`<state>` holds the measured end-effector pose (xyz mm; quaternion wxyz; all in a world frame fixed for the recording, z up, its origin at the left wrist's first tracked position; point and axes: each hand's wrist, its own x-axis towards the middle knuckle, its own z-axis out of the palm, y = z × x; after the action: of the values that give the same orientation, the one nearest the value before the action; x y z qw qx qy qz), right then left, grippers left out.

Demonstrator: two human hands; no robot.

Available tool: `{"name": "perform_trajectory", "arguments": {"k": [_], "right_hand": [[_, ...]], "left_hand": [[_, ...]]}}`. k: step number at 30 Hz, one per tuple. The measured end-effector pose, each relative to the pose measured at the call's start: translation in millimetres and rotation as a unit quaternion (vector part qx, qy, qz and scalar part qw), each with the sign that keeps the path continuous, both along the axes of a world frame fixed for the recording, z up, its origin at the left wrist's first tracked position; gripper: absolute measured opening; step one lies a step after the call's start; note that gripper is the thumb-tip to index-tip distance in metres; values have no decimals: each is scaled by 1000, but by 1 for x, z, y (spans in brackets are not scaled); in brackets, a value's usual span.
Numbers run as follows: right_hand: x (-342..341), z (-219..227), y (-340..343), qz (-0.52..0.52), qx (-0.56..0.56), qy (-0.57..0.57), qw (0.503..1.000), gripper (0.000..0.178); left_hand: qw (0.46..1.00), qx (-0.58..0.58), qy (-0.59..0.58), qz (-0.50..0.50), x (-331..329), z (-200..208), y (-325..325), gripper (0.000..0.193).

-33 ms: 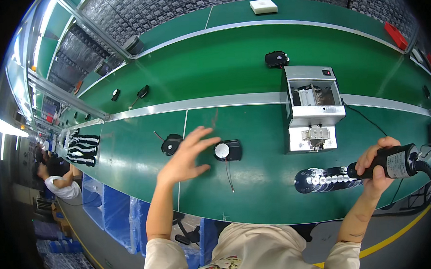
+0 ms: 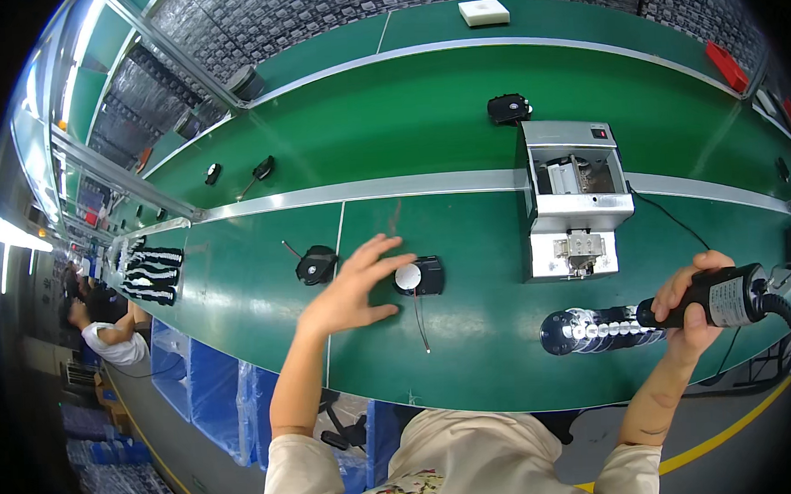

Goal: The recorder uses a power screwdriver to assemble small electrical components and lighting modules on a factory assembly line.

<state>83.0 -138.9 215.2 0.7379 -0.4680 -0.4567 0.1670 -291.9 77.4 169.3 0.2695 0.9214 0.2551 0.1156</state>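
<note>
My right hand [image 2: 687,300] is wrapped around a black electric screwdriver [image 2: 724,297] with a pale label and a cord at its right end. The tool lies level, its narrow end beside a black strip [image 2: 556,333] carrying several shiny round pieces. With fingers spread, my left hand [image 2: 353,289] hovers over the bench and holds nothing. Its fingertips are close to a black housing [image 2: 429,276] with a round silvery disc [image 2: 407,277] and thin wires trailing toward me. Another black part [image 2: 316,265] with a thin wire sits just left of the fingers.
A silver machine [image 2: 573,199], perhaps a screw feeder, stands right of centre. Behind it are a black part [image 2: 509,109], a white block [image 2: 483,13] and a red bin [image 2: 726,66]. Striped black-and-white pieces [image 2: 154,275] lie at the left end; another person [image 2: 112,334] sits beyond.
My left hand has shifted slightly to the right, nearer the housing with the silvery disc. My right hand and the screwdriver have stayed in place.
</note>
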Motion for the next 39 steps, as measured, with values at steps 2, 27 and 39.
{"name": "perform_trajectory", "arguments": {"k": [2,27,39], "right_hand": [[0,1,-3,-2,7,5,1000,66],[4,12,-10,22,0,-24,999,70],[-8,14,-8,25,-10,81,996,76]], "left_hand": [[998,43,39,-20,11,-13,-2,69],[971,-14,-190,-142,145,-41,-114,32],[968,46,-176,-172,163,-44,-111,30]]}}
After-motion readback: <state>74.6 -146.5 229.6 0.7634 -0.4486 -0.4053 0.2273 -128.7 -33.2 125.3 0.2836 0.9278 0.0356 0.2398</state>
